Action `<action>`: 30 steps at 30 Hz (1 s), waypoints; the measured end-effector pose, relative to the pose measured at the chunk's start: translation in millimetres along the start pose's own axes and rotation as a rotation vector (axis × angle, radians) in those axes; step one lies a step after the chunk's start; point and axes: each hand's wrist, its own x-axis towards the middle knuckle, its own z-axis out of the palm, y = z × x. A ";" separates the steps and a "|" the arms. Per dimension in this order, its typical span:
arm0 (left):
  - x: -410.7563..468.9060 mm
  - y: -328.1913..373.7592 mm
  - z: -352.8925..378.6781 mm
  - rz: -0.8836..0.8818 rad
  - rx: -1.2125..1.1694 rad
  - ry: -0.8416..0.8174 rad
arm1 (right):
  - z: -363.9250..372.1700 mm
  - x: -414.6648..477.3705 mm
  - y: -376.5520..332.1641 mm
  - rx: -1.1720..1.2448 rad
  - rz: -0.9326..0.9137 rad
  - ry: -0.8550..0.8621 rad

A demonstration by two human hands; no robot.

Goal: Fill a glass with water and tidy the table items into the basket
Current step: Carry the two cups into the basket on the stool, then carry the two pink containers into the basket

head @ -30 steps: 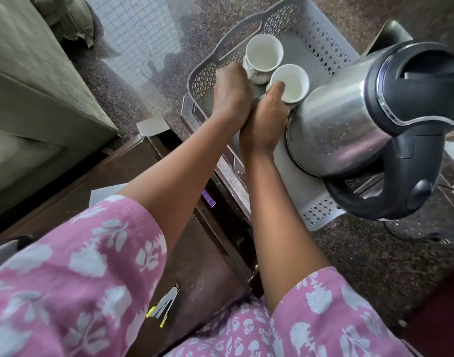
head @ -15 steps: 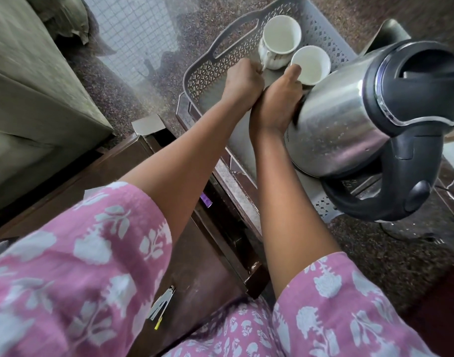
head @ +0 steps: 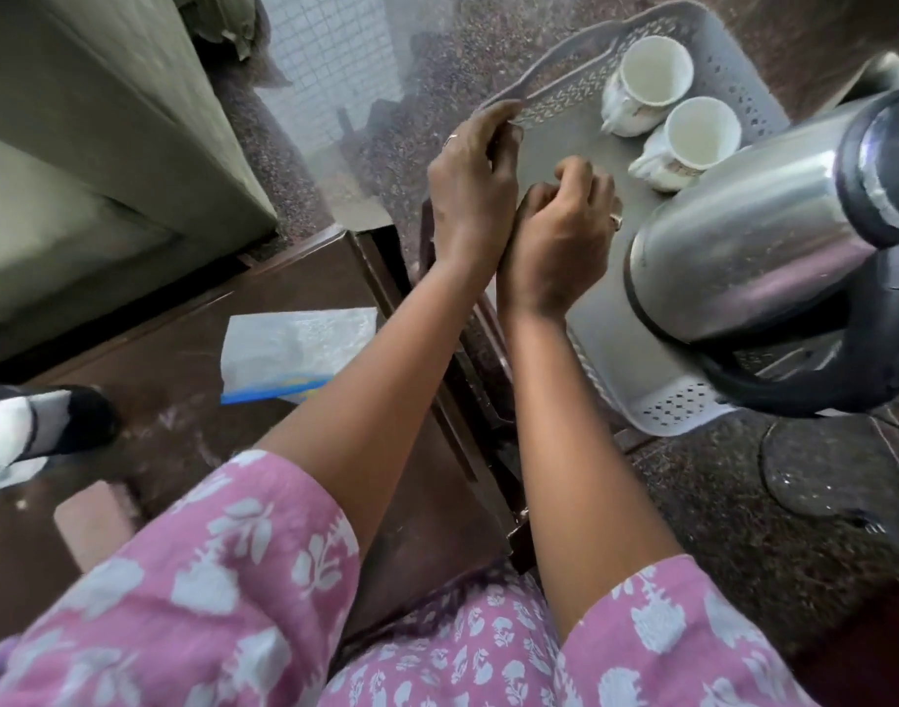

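1. The grey perforated basket [head: 636,349] sits at the upper right, past the edge of the dark wooden table [head: 192,359]; whether it rests on something or is being held up cannot be told.
2. The left hand [head: 470,196] reaches over the basket's near-left side, its fingers [head: 493,126] curled at the rim by the handle slot; it appears to touch the rim, though a firm grip cannot be confirmed.
3. The right hand [head: 559,232] lies just beside the left, over the basket's flat floor; its fingers are loosely bent inward, and whether it holds anything cannot be told.
4. Two white cups stand upright in the basket's far part, one [head: 651,74] behind the other [head: 699,135], close together (both look empty).
5. A steel kettle [head: 743,247] with a black handle and lid fills the basket's right end, just beside the nearer cup.
6. On the table lies a white packet [head: 294,349] with a blue edge; pink floral sleeves [head: 217,594] cover both upper arms.
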 end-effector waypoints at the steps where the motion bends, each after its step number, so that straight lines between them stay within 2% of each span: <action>1: -4.5 -5.0 -10.8 -0.016 -0.018 0.040 | -1.4 -9.6 -7.4 -0.006 -0.043 -0.008; 5: -32.3 -36.5 -60.1 -0.110 -0.044 0.171 | -6.7 -61.9 -32.0 0.012 -0.178 -0.048; 11: -83.8 -103.6 -144.8 -0.319 -0.018 0.327 | -11.8 -168.7 -67.5 0.099 -0.325 -0.280; 16: -131.6 -155.5 -213.5 -0.497 0.011 0.451 | -22.2 -256.9 -97.5 0.065 -0.446 -0.452; 21: -177.3 -199.7 -272.2 -0.591 0.062 0.594 | -37.1 -329.4 -125.1 0.119 -0.549 -0.595; 27: -221.4 -242.7 -332.1 -0.751 0.097 0.747 | -48.9 -410.6 -151.4 0.154 -0.610 -0.862; 30: -240.2 -264.3 -353.2 -0.807 0.079 0.768 | -50.2 -442.3 -160.9 0.082 -0.613 -1.042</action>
